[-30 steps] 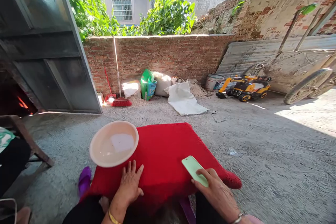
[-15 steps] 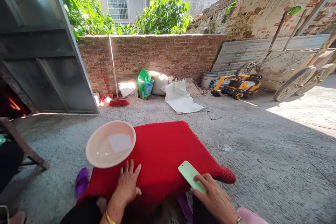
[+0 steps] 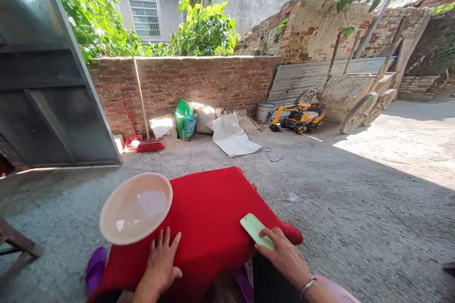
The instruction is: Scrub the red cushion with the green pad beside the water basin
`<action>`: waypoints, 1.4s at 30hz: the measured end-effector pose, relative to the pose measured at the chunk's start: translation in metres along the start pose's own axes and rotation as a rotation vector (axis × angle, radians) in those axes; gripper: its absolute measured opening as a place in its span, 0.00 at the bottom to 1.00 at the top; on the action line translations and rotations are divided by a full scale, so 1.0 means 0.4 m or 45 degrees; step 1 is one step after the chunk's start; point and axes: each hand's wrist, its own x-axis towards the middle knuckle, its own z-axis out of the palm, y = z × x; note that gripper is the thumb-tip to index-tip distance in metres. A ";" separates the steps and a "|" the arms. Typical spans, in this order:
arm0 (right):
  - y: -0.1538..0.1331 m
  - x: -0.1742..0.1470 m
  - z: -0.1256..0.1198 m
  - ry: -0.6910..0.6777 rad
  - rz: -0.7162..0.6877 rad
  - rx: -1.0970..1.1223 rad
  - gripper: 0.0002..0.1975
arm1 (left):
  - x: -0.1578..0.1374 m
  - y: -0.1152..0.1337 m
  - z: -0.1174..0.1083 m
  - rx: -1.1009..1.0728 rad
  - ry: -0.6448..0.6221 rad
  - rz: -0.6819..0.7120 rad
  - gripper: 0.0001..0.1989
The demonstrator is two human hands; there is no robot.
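A thick red cloth (image 3: 209,208) lies over a low surface in front of me. My left hand (image 3: 161,259) rests flat on its near left part, fingers spread, just below a pale pink basin (image 3: 110,220) of clear water. Near the cloth's right edge, my right hand (image 3: 282,252) is closed around the near end of a flat, pale green, round-ended piece (image 3: 253,227). A small hole shows at its far end; its underside is hidden, so I cannot tell its exact kind.
A purple slipper (image 3: 95,265) lies left of the cloth. A metal door (image 3: 57,118) stands at left. Along the brick wall (image 3: 220,80) are a red broom (image 3: 151,145), several sacks, a white sheet (image 3: 234,137), a bucket (image 3: 265,112) and a toy excavator (image 3: 302,116). A cart (image 3: 359,111) stands right.
The view has turned to the right and tilted up slightly, so the scene sits further left. My left hand stays flat on the cloth; my right hand keeps its hold on the green piece.
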 end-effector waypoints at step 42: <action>-0.230 -0.043 0.103 -0.240 -0.530 -0.028 0.07 | -0.072 -0.099 -0.017 -0.276 0.005 -0.139 0.45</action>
